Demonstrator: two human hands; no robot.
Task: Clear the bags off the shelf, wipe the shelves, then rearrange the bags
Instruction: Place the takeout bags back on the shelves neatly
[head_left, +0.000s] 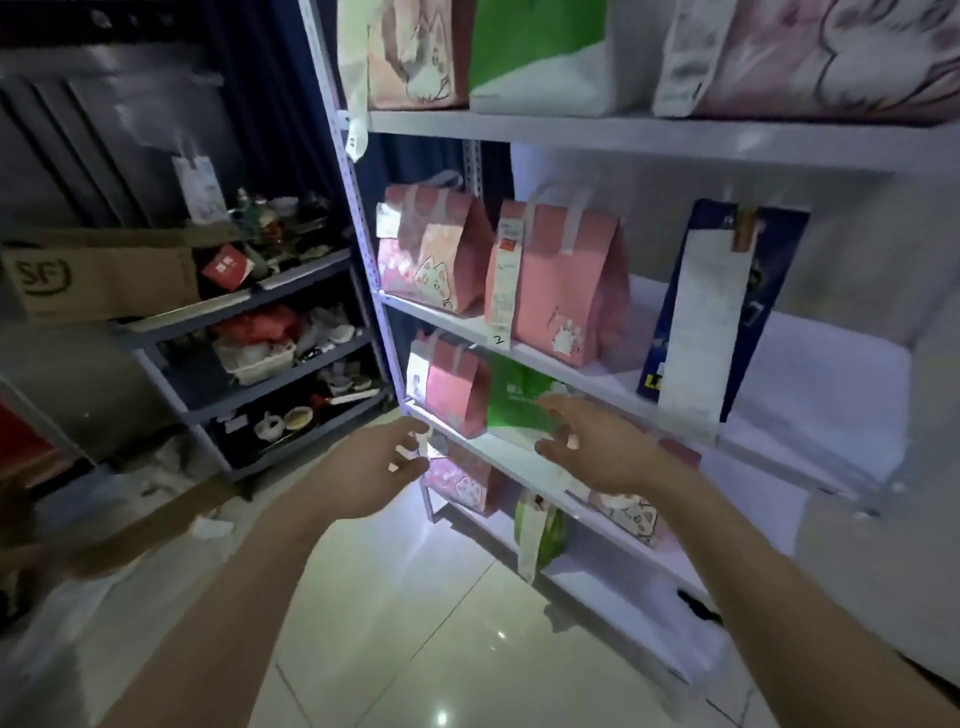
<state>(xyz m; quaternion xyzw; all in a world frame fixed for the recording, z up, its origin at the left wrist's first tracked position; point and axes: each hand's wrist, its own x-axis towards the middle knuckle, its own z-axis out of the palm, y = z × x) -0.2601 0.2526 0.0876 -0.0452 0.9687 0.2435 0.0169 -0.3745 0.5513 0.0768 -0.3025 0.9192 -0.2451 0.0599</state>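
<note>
A white metal shelf unit (649, 136) holds paper bags on several levels. The middle shelf carries two pink cat bags (434, 254) (563, 280) and a dark blue bag (727, 306) with a long white receipt. On the shelf below stand a pink bag (457, 387) and a green bag (517, 397). My left hand (376, 470) hovers in front of that shelf's left edge, fingers loosely curled, holding nothing. Reaching toward the green bag, my right hand (597, 447) has its fingers spread. Lower shelves hold another pink bag (457, 480), a green bag (540, 530) and a cat-print bag (631, 512).
A dark grey rack (270, 306) at the left holds a cardboard box (98, 273), dishes and clutter. Glossy white floor tiles (415, 623) lie below my arms. The top shelf carries a pink bag (410, 52), a green-and-white bag (540, 52) and a large pink bag (810, 57).
</note>
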